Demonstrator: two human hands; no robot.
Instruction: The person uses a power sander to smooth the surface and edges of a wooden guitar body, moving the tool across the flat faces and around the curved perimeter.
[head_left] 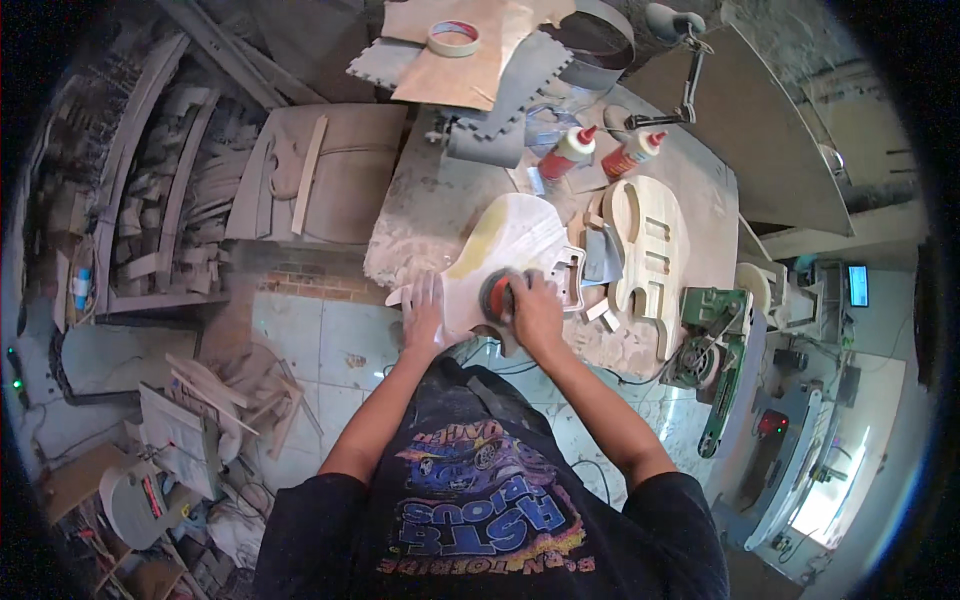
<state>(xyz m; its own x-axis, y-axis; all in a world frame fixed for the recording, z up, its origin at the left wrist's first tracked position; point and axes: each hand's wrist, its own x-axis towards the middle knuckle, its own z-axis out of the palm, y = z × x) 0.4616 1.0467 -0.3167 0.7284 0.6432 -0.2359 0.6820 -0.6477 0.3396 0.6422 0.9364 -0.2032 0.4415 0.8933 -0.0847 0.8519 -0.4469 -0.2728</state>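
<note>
In the head view, looking down, a pale wooden electric guitar body (515, 228) with a yellowish patch lay on the near edge of a dusty desk (412, 205). The person's left hand (425, 312) pressed on its left part, fingers extended and holding nothing. The right hand (538, 305) had its fingers wrapped around a round, orange-and-black sanding tool (497, 295) resting on the wood.

The dark T-shirt (480, 480) carried large blue lettering, upside down to the viewer, with a car graphic. Behind the body stood two white squeeze bottles (570, 152) with red caps and red labels; the print was too small to read, and their contents could not be told. To the right lay a second guitar body (650, 240) with routed cavities, beside small wooden blocks (603, 316). At the far side, a tape roll (454, 50) with red print inside its ring sat on a brown sheet (470, 83). A green belt sander (718, 305) stood at the right.
</note>
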